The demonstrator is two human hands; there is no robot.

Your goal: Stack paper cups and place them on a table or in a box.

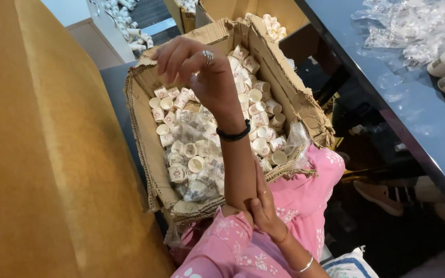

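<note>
Hands, two, bare

Left hand (pixel 194 64) raised, fingers loosely curled, holding nothing; right hand (pixel 263 206) clasps left forearm near the elbow.

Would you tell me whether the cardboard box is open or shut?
Open: the cardboard box has its torn flaps folded outward, exposing the small paper cups heaped inside.

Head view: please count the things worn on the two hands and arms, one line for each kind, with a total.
Ring on the left hand: 1
Black wristband on the left wrist: 1
Thin orange bracelet behind the right hand: 1
Silver bangle on the right arm: 1
Total: 4
The right hand grips the left forearm.
</note>
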